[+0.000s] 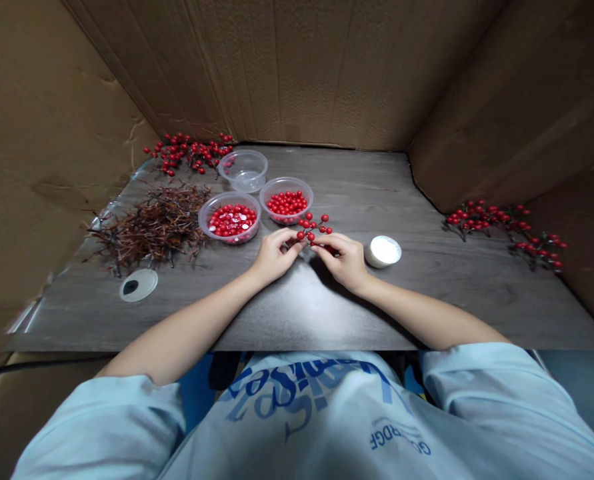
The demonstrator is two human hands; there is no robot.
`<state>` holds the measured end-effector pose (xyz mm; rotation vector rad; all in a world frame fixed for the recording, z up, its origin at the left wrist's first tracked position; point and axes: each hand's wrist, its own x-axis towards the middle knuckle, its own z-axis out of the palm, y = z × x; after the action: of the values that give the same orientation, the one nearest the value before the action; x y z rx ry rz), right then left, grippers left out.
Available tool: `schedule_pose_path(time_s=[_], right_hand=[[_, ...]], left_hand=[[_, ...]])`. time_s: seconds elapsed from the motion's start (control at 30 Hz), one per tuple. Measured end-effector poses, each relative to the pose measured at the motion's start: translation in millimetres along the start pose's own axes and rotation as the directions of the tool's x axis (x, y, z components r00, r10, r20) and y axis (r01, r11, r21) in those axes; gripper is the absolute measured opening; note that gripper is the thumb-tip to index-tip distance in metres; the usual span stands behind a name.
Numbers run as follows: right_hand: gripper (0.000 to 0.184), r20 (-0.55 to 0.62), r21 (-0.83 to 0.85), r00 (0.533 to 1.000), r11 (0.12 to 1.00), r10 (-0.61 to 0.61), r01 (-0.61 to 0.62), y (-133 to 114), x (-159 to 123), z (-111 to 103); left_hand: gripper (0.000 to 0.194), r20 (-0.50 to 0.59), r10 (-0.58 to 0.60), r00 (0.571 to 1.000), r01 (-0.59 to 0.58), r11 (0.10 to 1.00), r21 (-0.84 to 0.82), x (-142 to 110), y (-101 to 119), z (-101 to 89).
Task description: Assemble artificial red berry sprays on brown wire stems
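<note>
Over the middle of the table, a small twig with red berries (314, 227) stands up between my two hands. My left hand (277, 255) pinches it low down, its fingers closed around the stem. My right hand (344, 260) is closed at the twig's right side, fingertips at a lower berry; whether they grip that berry or the stem is hidden. Just beyond my hands is a clear bowl of red berries (287, 203). Another clear bowl (229, 217) to its left holds red berries mixed with white bits. A small white cup (384, 252) stands right of my right hand.
Bare brown twigs (149, 223) are heaped at the left, with a round lid (139, 285) in front. Behind are a third clear bowl (247, 171) and berry sprigs (187, 153). More berry sprigs (507, 223) lie far right. Cardboard walls (317, 73) enclose the table (457, 300).
</note>
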<state>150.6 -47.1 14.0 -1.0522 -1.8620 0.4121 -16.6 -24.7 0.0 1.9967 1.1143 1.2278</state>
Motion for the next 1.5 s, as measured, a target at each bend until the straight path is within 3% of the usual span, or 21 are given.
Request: schedule_pose_path(time_s=[0.53, 1.5], right_hand=[[0.007, 0.006, -0.031, 0.998, 0.998, -0.06, 0.06, 0, -3, 4], [0.009, 0.035, -0.066, 0.998, 0.997, -0.045, 0.048, 5, -6, 5]], left_hand=[[0.01, 0.068, 0.134, 0.989, -0.144, 0.974, 0.172, -4, 4, 0.6], [0.011, 0.085, 0.117, 0.989, -0.134, 0.965, 0.225, -7, 8, 0.4]])
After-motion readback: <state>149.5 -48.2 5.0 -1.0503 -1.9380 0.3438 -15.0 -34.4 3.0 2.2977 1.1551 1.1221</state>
